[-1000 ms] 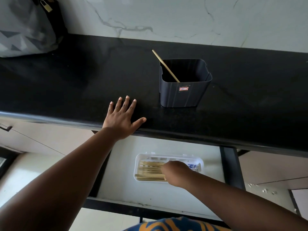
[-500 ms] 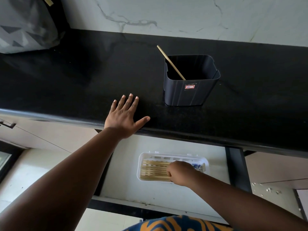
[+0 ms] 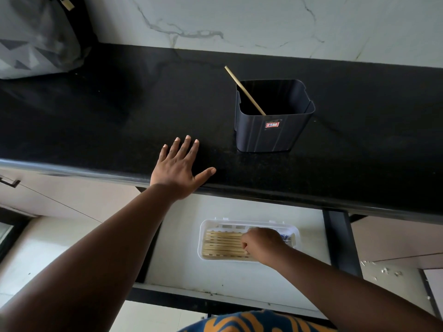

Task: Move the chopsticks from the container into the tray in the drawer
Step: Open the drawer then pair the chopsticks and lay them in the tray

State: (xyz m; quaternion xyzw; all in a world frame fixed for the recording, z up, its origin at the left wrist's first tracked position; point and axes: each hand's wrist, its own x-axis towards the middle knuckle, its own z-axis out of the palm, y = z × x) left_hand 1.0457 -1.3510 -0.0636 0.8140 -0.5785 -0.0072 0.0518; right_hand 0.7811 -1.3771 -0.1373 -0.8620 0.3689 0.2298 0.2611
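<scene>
A dark container (image 3: 273, 130) stands on the black counter with a single wooden chopstick (image 3: 244, 90) leaning inside it, its tip poking out to the upper left. Below the counter, a white tray (image 3: 203, 232) sits in the open drawer and holds several chopsticks (image 3: 223, 243) lying side by side. My right hand (image 3: 262, 245) is down in the tray, fingers curled onto the right ends of those chopsticks; the fingertips are hidden under the hand. My left hand (image 3: 178, 170) lies flat and spread on the counter's front edge, left of the container.
The white drawer floor (image 3: 215, 276) spreads around the tray, with a dark frame on its front and right sides. A grey patterned bag (image 3: 36, 39) rests at the counter's far left. A marble wall rises behind the counter (image 3: 119, 104).
The chopsticks in the tray, slightly askew one second ago, now lie in an even row. My right hand stays on their right ends. My left hand has not moved.
</scene>
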